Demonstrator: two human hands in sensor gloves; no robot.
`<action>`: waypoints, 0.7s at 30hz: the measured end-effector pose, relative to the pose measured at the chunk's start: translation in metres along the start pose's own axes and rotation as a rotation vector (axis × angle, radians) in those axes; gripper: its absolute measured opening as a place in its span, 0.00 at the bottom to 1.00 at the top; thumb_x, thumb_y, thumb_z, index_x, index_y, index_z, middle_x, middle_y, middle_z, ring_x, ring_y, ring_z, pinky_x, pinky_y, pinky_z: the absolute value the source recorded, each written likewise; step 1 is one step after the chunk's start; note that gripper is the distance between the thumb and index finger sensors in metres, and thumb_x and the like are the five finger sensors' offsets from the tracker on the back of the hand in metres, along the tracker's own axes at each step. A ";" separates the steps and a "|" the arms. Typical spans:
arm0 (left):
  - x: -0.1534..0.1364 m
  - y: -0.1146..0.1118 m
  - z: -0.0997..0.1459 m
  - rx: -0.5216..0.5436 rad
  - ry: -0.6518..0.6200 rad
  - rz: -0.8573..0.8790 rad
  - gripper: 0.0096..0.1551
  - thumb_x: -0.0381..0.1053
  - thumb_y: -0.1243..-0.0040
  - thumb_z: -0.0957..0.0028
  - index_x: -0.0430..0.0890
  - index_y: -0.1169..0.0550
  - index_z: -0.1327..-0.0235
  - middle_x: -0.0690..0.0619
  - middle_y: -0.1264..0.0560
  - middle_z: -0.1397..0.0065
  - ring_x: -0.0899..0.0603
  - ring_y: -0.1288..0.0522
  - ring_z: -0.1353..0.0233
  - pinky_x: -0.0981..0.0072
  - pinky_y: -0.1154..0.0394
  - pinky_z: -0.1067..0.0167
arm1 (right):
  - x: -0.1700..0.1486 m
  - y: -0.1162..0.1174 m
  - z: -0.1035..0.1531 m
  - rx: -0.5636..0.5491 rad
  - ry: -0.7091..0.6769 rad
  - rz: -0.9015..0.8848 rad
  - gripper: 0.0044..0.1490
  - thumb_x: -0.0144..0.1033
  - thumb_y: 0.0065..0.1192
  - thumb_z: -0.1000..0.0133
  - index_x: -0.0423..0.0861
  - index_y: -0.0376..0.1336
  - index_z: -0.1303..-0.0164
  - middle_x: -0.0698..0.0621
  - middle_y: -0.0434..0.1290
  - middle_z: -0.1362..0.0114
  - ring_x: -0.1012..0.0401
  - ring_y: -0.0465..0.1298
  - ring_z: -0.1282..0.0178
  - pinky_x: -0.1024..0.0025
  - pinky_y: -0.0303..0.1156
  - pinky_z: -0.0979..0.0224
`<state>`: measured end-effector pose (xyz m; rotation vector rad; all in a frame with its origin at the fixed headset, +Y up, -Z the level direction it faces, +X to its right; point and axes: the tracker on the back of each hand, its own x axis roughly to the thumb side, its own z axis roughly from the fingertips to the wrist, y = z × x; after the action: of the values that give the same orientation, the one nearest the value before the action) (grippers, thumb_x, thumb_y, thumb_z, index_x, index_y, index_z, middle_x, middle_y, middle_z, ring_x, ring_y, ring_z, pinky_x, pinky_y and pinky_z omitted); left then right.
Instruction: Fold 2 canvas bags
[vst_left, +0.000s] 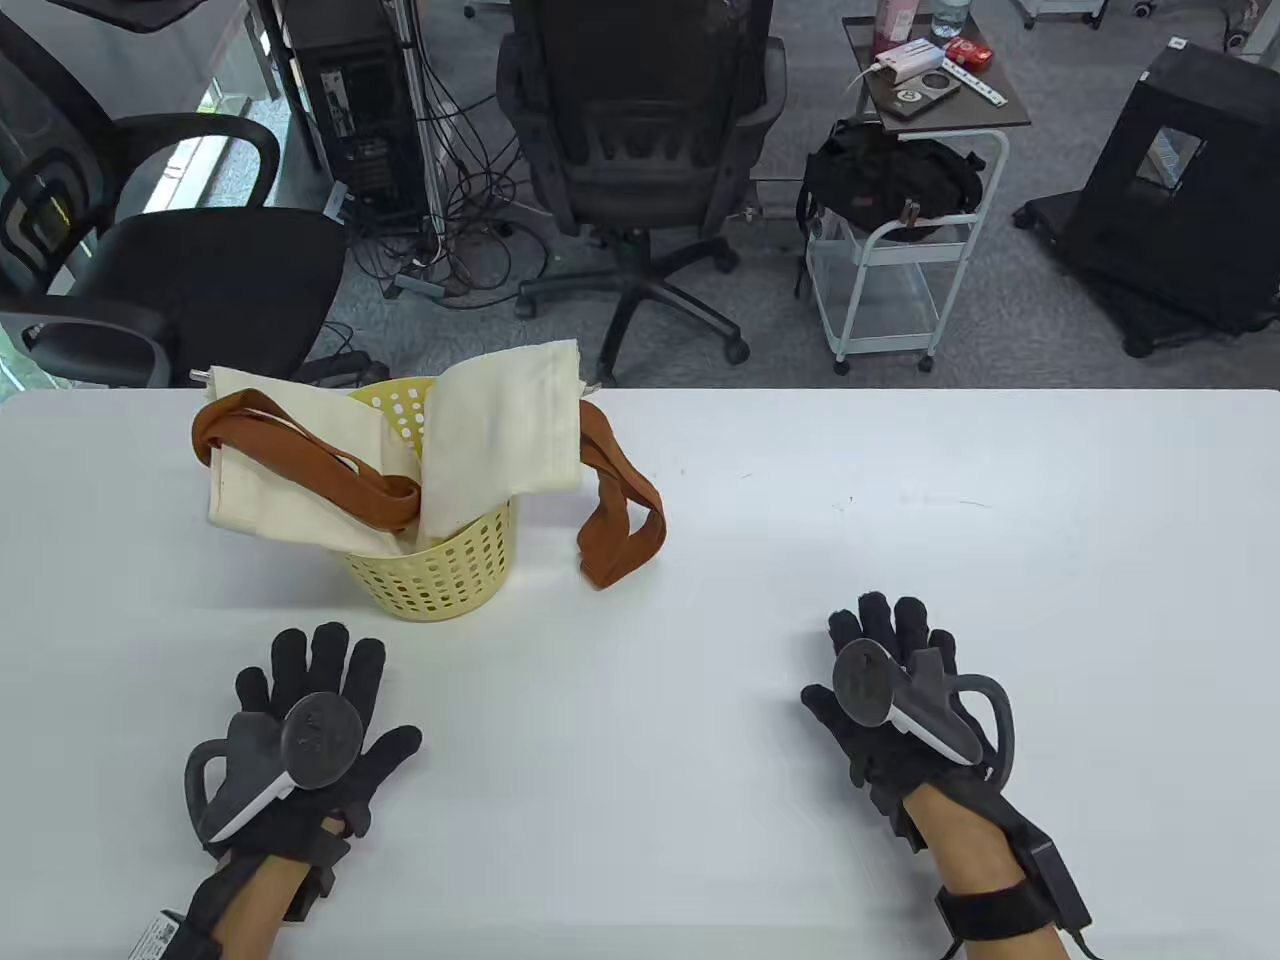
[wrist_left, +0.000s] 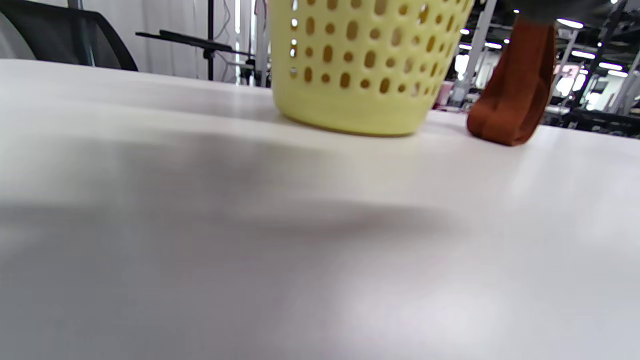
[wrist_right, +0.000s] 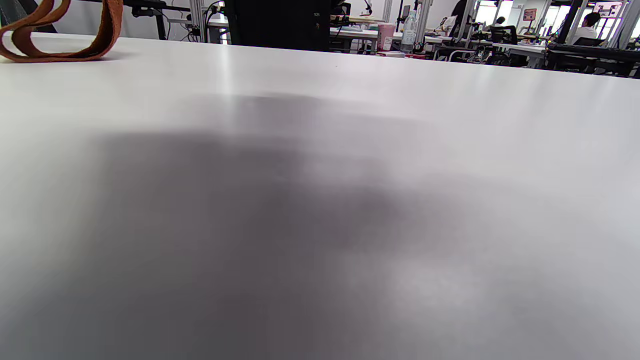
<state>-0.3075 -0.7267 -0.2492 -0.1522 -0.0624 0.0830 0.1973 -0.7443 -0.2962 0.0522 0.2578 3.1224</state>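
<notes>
Two cream canvas bags with brown straps sit stuffed in a yellow perforated basket (vst_left: 440, 575) at the table's back left. One bag (vst_left: 285, 470) hangs over the basket's left side, the other bag (vst_left: 505, 425) over its right side. A brown strap loop (vst_left: 620, 520) droops from the right bag onto the table; it also shows in the left wrist view (wrist_left: 515, 95) and the right wrist view (wrist_right: 60, 30). My left hand (vst_left: 310, 720) rests flat on the table in front of the basket, fingers spread, empty. My right hand (vst_left: 890, 680) rests flat at the front right, empty.
The white table (vst_left: 900, 480) stretches right of the basket. The basket's base shows close in the left wrist view (wrist_left: 360, 65). Office chairs, a small cart and cables stand on the floor beyond the table's far edge.
</notes>
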 end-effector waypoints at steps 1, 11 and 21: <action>0.000 0.000 0.000 -0.001 0.000 -0.002 0.54 0.73 0.49 0.60 0.59 0.53 0.23 0.53 0.66 0.16 0.34 0.72 0.16 0.28 0.70 0.26 | 0.000 0.000 0.000 0.000 0.000 0.000 0.51 0.64 0.44 0.51 0.55 0.39 0.20 0.49 0.31 0.14 0.44 0.31 0.16 0.37 0.34 0.18; 0.001 0.000 0.001 -0.002 0.000 -0.002 0.53 0.73 0.49 0.60 0.59 0.53 0.23 0.53 0.66 0.16 0.34 0.71 0.16 0.28 0.70 0.26 | 0.000 0.001 -0.001 0.000 -0.004 0.004 0.51 0.64 0.44 0.51 0.55 0.39 0.20 0.49 0.32 0.14 0.44 0.31 0.16 0.37 0.35 0.18; 0.012 0.011 0.009 0.102 0.028 -0.007 0.51 0.71 0.47 0.57 0.57 0.50 0.23 0.52 0.62 0.15 0.34 0.66 0.15 0.29 0.67 0.25 | -0.001 0.002 -0.001 0.008 -0.009 -0.020 0.51 0.64 0.44 0.51 0.55 0.39 0.20 0.49 0.32 0.14 0.44 0.31 0.16 0.37 0.34 0.18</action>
<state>-0.2973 -0.7140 -0.2417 -0.0512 -0.0306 0.0764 0.1980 -0.7461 -0.2972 0.0627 0.2689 3.1003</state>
